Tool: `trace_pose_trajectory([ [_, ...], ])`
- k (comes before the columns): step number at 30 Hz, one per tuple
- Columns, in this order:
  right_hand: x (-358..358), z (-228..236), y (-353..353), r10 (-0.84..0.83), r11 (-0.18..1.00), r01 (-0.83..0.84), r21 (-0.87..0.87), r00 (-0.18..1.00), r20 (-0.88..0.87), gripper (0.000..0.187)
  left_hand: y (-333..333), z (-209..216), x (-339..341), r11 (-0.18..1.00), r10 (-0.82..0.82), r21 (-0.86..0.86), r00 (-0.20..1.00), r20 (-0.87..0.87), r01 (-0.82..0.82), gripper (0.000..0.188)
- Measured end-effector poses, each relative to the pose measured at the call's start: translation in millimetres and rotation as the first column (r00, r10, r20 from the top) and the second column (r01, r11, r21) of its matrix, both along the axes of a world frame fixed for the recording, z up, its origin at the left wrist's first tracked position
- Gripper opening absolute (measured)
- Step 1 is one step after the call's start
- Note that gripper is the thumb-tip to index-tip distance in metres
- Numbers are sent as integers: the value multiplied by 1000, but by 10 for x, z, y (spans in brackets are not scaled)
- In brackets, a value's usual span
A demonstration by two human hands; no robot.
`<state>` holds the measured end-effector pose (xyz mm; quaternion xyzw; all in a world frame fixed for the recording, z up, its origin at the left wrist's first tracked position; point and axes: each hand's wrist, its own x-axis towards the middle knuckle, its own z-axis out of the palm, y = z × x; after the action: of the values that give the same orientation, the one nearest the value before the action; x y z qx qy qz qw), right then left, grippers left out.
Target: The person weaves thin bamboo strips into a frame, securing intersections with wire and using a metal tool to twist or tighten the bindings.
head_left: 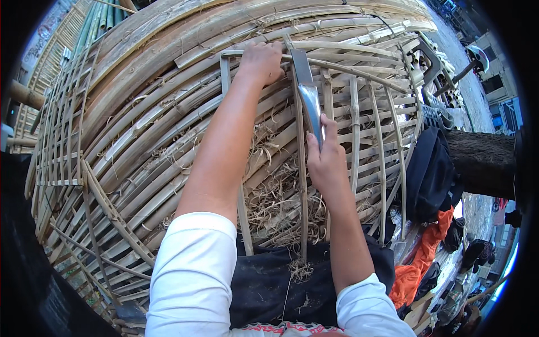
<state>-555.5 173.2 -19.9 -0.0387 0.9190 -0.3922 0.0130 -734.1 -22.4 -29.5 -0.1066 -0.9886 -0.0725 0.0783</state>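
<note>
At the far left a lattice panel (62, 135) of thin bamboo slats leans by the big heap of split bamboo strips (168, 112) that fills most of my view. A loose slat (115, 216) lies slantwise across the heap's lower left edge.

My left hand (261, 62) reaches out to the far top edge of a bamboo frame (359, 129) I have lying on the heap; my fingers are curled closed over its top crossbar, close to its left corner. Below that arm, curly bamboo shavings (275, 196) are piled between the frame's uprights, and some have fallen on the dark cloth (269, 286) over my lap.

My right hand (325, 160) is closed around the handle of a broad steel knife (309, 95). The blade points away from me and lies against a thin upright strip (302, 185) of the frame, which runs from the crossbar back toward my lap.

Past the frame's right edge lie a black bag (429, 168), an orange cloth (426, 253) below it, and a thick dark log (483, 163).
</note>
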Motion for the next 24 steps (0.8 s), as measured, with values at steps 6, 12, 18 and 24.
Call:
trace_pose_trajectory([
  [6, 682, 185, 418, 17, 965, 20, -261, 991, 136, 47, -107, 18, 11, 998, 55, -22, 996, 73, -53, 45],
  [12, 1277, -178, 1195, -52, 930, 134, -342, 970, 238, 39, 100, 68, -63, 996, 69, -54, 992, 104, -64, 48],
  [18, 1190, -204, 1032, 14, 897, 43, -439, 992, 125, 40, -99, 62, 1, 989, 96, -116, 992, 78, -87, 58],
  [24, 1133, -185, 1077, -65, 738, 197, -646, 973, 222, 30, 504, 311, 883, 987, 159, 26, 965, -210, -157, 66],
])
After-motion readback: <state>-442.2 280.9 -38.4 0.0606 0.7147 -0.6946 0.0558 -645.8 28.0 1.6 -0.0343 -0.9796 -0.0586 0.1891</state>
